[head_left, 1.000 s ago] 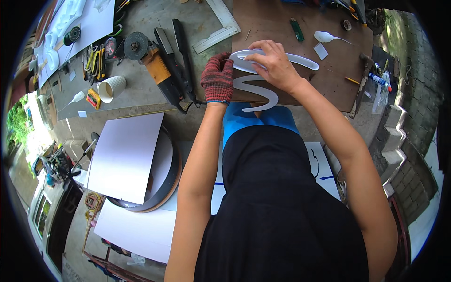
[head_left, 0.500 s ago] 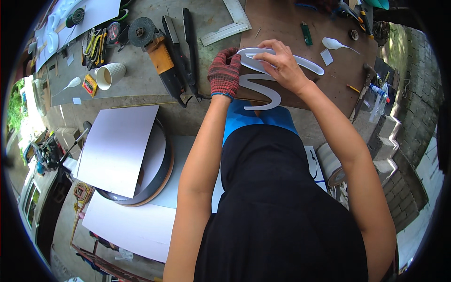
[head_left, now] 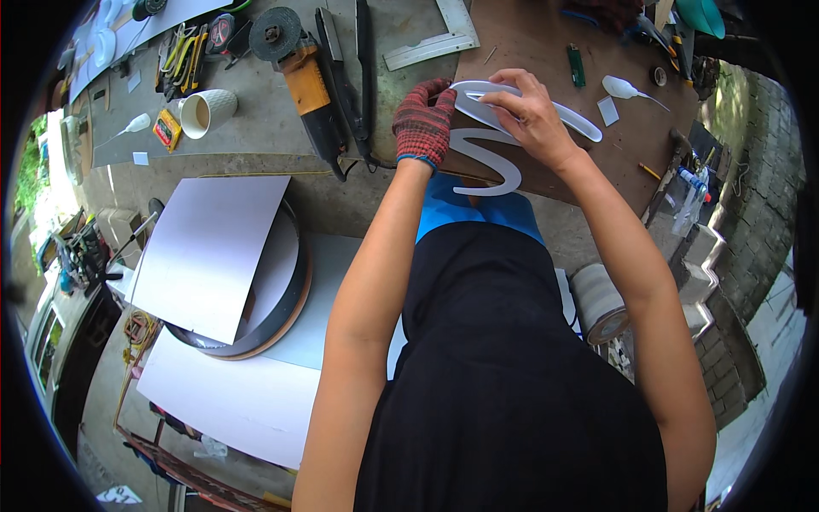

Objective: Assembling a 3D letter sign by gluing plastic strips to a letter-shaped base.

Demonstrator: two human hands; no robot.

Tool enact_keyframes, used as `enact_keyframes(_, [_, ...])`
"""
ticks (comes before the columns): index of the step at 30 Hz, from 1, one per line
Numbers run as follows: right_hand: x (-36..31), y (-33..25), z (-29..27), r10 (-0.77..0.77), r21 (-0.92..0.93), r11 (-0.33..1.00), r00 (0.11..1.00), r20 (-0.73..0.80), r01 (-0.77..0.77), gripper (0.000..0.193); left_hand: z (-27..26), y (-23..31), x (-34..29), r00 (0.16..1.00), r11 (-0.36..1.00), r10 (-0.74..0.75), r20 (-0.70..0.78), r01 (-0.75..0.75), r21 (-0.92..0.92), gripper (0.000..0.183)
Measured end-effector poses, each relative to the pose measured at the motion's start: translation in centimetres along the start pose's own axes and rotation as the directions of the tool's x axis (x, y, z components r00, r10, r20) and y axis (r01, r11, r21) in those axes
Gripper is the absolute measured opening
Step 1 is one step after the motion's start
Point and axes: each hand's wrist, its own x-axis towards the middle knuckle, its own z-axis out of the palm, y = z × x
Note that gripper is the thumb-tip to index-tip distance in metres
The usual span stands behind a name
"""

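Note:
At the bench's near edge, a white curved trough-like piece with raised walls (head_left: 580, 125) lies on the brown board. My left hand (head_left: 424, 126), in a red and black knitted glove, is closed on its left end. My bare right hand (head_left: 536, 124) reaches over its middle, fingers bent and pinched at the wall; a thin light sliver shows by the fingertips, too small to name. Just nearer to me, a flat white S-shaped piece (head_left: 514, 177) overhangs the board's edge, apart from both hands.
Left of my hands lie an angle grinder (head_left: 305, 90), a white cup (head_left: 207, 114) and cutter knives (head_left: 181, 58). A metal square (head_left: 435, 53) sits beyond. To the right are a green lighter (head_left: 577, 66), a white squeeze bottle (head_left: 620, 87) and a pencil (head_left: 650, 171).
The whole view has shifted slightly, so the bench things appear further right. Both hands stay on the white trough-like piece, their grip much the same.

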Motion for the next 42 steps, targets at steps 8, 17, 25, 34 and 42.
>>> enact_keyframes(8, [0.0, 0.0, -0.2, 0.001, -0.013, 1.000, 1.000, 0.021, -0.001, 0.028, 1.1, 0.7, 0.4, 0.997, 0.997, -0.031, 0.064, 0.027, 0.067, 0.045])
enact_keyframes(17, [0.0, 0.5, -0.2, 0.146, 0.149, 0.980, 0.985, -0.091, -0.131, 0.032, 0.9, 0.9, 0.9, 0.994, 0.998, -0.052, 0.096, 0.048, 0.038, 0.044])
enact_keyframes(25, [1.7, 1.6, 0.8, 0.021, -0.107, 0.994, 0.999, 0.027, -0.018, 0.040, 1.2, 0.6, 0.8, 0.995, 1.000, -0.030, 0.092, 0.030, 0.000, 0.040])
enact_keyframes(34, [1.7, 2.1, 1.4, 0.040, -0.142, 0.989, 0.999, 0.007, -0.038, 0.037, 1.5, 0.2, 1.0, 0.997, 0.999, -0.034, 0.071, 0.034, -0.001, 0.042])
enact_keyframes(42, [1.9, 2.3, 1.6, 0.027, -0.119, 0.993, 1.000, 0.002, -0.027, 0.036, 1.5, 0.4, 1.1, 0.996, 0.998, -0.056, 0.066, 0.056, -0.003, 0.044])
